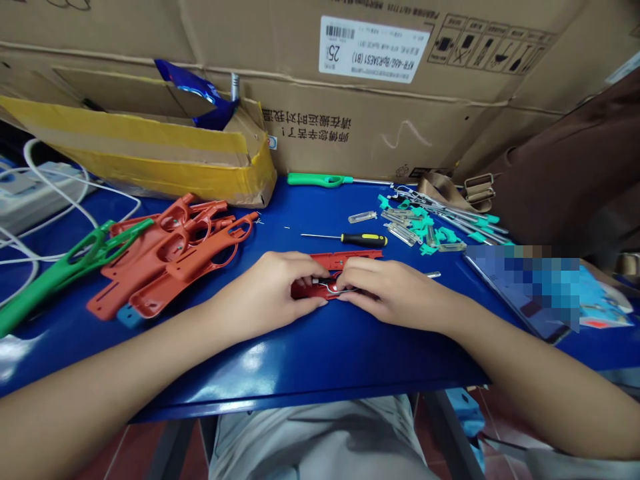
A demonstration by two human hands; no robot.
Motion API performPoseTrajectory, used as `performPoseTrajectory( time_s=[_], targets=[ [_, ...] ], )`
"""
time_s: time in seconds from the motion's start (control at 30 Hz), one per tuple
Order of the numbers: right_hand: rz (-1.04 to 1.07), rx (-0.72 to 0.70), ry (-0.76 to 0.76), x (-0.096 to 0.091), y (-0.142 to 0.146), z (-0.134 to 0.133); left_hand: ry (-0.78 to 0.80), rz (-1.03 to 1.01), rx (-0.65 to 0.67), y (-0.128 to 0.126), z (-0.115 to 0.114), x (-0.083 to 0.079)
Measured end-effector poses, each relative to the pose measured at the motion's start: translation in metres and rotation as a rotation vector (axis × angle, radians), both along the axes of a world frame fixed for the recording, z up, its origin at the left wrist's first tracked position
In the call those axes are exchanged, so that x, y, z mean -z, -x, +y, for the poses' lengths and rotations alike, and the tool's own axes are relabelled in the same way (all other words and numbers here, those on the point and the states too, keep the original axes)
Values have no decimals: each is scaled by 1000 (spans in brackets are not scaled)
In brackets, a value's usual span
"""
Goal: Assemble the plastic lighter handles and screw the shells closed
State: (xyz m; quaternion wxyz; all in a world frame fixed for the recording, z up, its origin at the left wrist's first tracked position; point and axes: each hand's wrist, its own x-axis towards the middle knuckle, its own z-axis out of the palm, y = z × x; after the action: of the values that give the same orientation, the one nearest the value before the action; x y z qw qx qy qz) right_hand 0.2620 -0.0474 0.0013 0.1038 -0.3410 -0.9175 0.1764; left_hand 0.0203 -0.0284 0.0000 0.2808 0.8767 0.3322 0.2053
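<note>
Grey trousers [310, 443] fill the bottom centre of the frame, below the front edge of the blue table [280, 370]. Above them, at the middle, the left hand [285, 290] holds the left part of a red shell [303, 291], thumb on the near side and fingers curled over the far side; a firm hold there, without squeezing, should stop the shell rocking. The right hand [400, 290] bends over the other end, its thumb and fingers gathered about a thin wire [341, 292] lying in the shell; whether they pinch it or only press on it, I cannot tell. Wire this slim probably bends easily, so small nudges seem wiser than a hard push, and tilting the knuckles aside would open the view. Just behind, a red strip [356, 258] is best left unknocked. Farther up, a screwdriver [365, 239] points left, apart from both hands. Clear parts [403, 234] lie among green pieces [447, 235] right of centre; leaving these undisturbed would keep them easy to pick out. Farthest, a green lighter [316, 180] lies near the cardboard [320, 150].
</note>
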Motion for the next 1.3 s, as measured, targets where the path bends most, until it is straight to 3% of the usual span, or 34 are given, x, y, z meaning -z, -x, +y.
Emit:
performPoseTrajectory(
  time_s=[0.13, 0.37, 0.5, 0.63, 0.83, 1.0, 1.1, 1.2, 1.3],
  targets=[
    [-37, -4, -26, 0, -1, 1, 6, -10, 6, -1, -1, 0],
    [-139, -61, -235, 1, 6, -4, -4, -22, 19, -3, -2, 1],
    [-172, -83, -242, 2, 7, -5, -22, -24, 14, -2, -1, 2],
    [-104, -45, -144, 3, 7, -5, -21, -19, 11, -2, -1, 3],
    [179, 63, 42, 0, 8, -4, -11, 5, 19, -2, 0, 1],
    [485, 312, 323, -4, 6, -1, -53, 3, 24, 0, 1, 2],
    [651, 377, 487, -8, 4, 3, -96, 12, 26, 2, 2, 3],
    [633, 369, 597, -14, 2, 4, -124, 18, 39, 4, 4, 4],
    [447, 252, 615, -16, 0, 2, -153, 20, 58, 4, 6, 3]
  ],
)
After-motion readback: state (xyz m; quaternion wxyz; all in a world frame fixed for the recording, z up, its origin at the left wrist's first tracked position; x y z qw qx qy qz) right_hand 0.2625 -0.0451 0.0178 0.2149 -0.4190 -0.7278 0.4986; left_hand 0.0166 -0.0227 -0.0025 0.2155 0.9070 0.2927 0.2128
